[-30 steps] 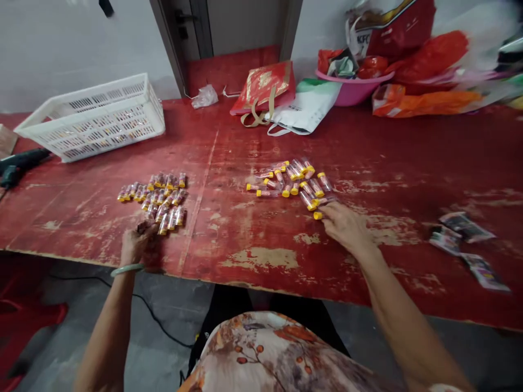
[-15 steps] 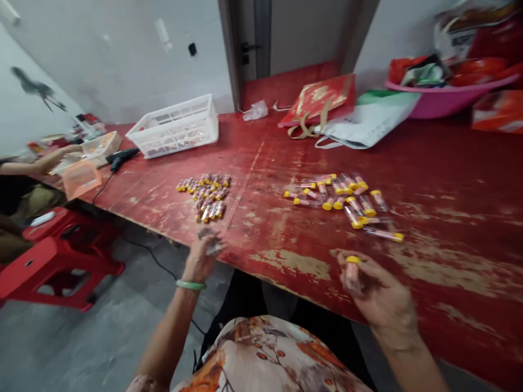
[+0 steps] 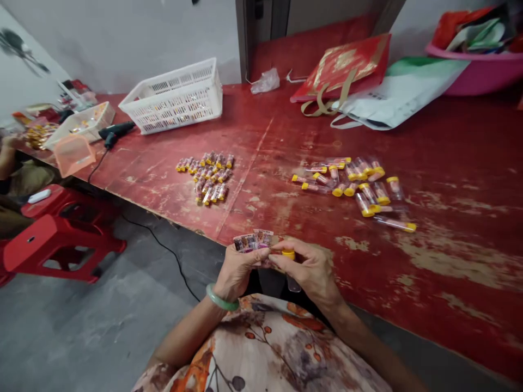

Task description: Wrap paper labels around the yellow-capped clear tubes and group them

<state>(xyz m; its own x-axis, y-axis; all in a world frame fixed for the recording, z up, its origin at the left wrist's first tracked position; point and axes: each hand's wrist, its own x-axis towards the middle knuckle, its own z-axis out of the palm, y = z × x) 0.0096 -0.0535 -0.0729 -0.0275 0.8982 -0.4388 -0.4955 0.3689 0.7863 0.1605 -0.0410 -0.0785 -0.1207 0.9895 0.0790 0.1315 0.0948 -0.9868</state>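
Note:
Near the table's front edge, my left hand [image 3: 237,270] is closed on small printed cards [image 3: 250,240] that fan out above its fingers. Touching the cards from the right is my right hand [image 3: 312,269], which holds a clear tube with a yellow cap [image 3: 288,254]; its lower end pokes out under the fingers. A compact group of yellow-capped tubes [image 3: 210,175] lies on the red table [image 3: 261,190] left of centre. More tubes [image 3: 355,182] lie scattered on the right, some overlapping.
A white plastic basket [image 3: 175,100] stands at the back left, with a dark heat gun [image 3: 116,130] beside it. Bags [image 3: 398,98] and a pink basin [image 3: 478,71] are at the back right. Red stools [image 3: 61,245] and another person's arm [image 3: 7,158] are at left.
Both hands have come together at the front middle, the left moving right and the right moving left. The cards now show clearly between them. The camera view has shifted.

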